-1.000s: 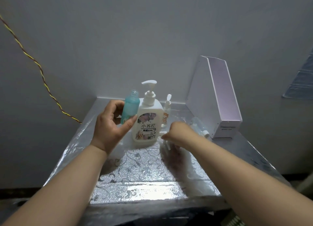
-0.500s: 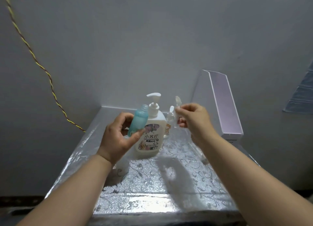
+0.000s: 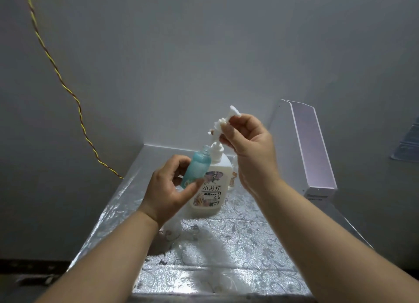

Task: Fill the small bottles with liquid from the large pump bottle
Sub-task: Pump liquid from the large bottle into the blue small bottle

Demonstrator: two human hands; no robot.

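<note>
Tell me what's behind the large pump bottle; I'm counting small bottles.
One small orange-labelled bottle shows beside the pump bottle; the right hand hides its top.

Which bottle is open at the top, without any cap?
The small teal bottle held in the left hand: its neck is bare. The large white pump bottle on the table has its pump fitted.

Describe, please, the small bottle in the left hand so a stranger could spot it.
Find the silver table, then the white pump bottle standing on it. Directly left, the left hand holds a small bottle. It alone is translucent teal, its neck uncapped.
</note>
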